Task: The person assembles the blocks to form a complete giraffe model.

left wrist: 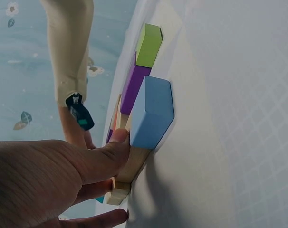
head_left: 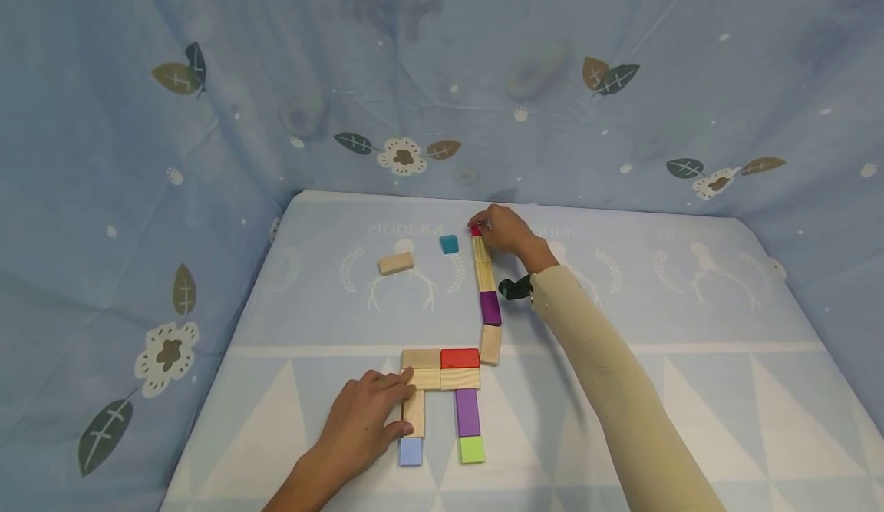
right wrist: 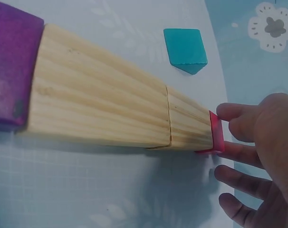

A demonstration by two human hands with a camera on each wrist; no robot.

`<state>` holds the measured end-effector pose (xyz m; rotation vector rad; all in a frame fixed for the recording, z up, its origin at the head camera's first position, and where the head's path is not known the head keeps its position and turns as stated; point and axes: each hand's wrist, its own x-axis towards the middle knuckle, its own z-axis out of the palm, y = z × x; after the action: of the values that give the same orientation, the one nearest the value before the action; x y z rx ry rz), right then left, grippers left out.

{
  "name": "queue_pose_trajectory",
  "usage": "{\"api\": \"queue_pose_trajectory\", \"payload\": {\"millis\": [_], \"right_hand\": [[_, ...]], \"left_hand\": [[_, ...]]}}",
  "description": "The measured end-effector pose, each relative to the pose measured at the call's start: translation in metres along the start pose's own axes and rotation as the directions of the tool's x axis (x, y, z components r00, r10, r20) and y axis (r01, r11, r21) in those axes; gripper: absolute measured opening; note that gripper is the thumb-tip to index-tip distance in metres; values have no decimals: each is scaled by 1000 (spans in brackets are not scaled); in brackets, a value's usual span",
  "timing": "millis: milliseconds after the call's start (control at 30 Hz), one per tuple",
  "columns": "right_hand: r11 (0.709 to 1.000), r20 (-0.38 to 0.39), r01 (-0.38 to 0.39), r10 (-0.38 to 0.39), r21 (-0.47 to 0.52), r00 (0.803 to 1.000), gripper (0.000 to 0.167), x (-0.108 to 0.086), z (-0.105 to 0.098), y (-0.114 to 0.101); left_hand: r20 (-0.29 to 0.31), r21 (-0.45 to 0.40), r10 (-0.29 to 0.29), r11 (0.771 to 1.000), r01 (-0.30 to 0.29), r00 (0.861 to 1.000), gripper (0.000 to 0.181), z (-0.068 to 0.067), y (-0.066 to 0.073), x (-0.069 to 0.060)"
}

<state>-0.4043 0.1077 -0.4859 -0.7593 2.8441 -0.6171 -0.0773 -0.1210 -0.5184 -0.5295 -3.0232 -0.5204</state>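
Note:
My right hand (head_left: 507, 229) pinches a small red block (right wrist: 217, 133) at the far end of a line of blocks. In that line, two pale wooden blocks (right wrist: 101, 95) and a dark purple block (head_left: 490, 308) lie end to end, followed by a tilted wooden block (head_left: 491, 344). My left hand (head_left: 366, 416) rests against the left side of the nearer blocks, its thumb on an upright-running wooden block (head_left: 413, 412) above a light blue block (left wrist: 156, 111). A red block (head_left: 460, 358), a purple block (head_left: 467, 412) and a green block (head_left: 473, 450) belong to this group.
A loose wooden block (head_left: 396, 263) and a teal wedge-shaped block (right wrist: 187, 49) lie left of the line. Blue patterned cloth (head_left: 442, 74) hangs behind the table (head_left: 656, 389) and at its sides. A dark strapped device (head_left: 514, 289) sits at my right wrist.

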Motion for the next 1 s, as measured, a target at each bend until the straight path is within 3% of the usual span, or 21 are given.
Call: {"api": "queue_pose_trajectory", "payload": {"millis": [433,567,667,767,867,1000], "right_hand": [[999,-9,21,-20,33,1000,35,-3,3,1],[994,-105,61,-70,-87,992,31,-1,8,-3],[972,-173,83,-122,-218,977,30,2,14,-14],[942,-173,102,-164,-319,971,36,5,20,-31],[919,-141,94,-158,-382,977,40,8,26,-45],[928,-117,44,-94,-371,989,30,9,31,-55]], "left_hand": [[2,-8,4,1000,-4,1000,51,-4,1,0],[8,-6,0,1000,1,1000,51,-6,1,1],[8,-8,-2,1000,2,1000,51,-8,0,1],[6,-10,-2,1000,2,1000,51,-9,0,0],[4,-10,1,1000,-1,1000,51,-10,0,0],[1,-18,8,1000,-8,1000,51,-11,1,1]]}}
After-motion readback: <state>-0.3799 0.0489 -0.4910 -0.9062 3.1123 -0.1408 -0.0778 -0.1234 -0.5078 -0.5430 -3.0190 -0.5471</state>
